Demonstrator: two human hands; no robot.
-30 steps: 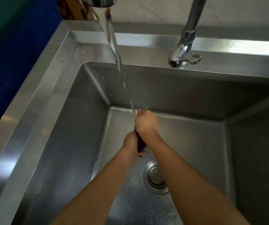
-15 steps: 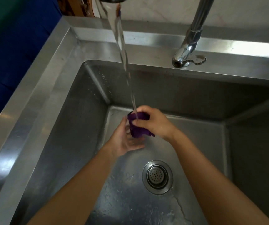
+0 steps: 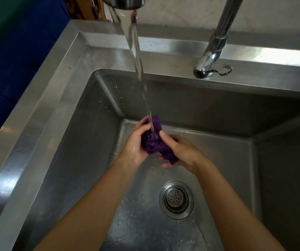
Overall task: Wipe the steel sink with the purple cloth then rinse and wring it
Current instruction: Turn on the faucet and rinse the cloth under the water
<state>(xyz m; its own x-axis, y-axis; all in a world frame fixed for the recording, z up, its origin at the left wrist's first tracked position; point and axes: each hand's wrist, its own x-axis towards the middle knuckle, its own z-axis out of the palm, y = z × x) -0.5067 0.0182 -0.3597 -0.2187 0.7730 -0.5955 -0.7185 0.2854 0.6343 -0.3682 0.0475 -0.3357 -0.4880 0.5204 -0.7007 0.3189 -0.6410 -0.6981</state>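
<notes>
Curled round the purple cloth point(image 3: 153, 142), our left grip point(image 3: 135, 147) cups the bunched fabric from its left side, while our right grip point(image 3: 181, 153) pinches the near end with thumb on top — the cloth is held between them, inside the steel sink point(image 3: 37, 115), over its far floor. A stream of water point(image 3: 138, 69) falls from the spout point(image 3: 125, 2) above the grips and lands on the cloth just beside the right thumb. Nearer us than the grips lies the drain strainer point(image 3: 176, 199) — wet patches point(image 3: 145, 223) surround it. Beyond and right, the tap base point(image 3: 210, 66) stands on the rear ledge.
</notes>
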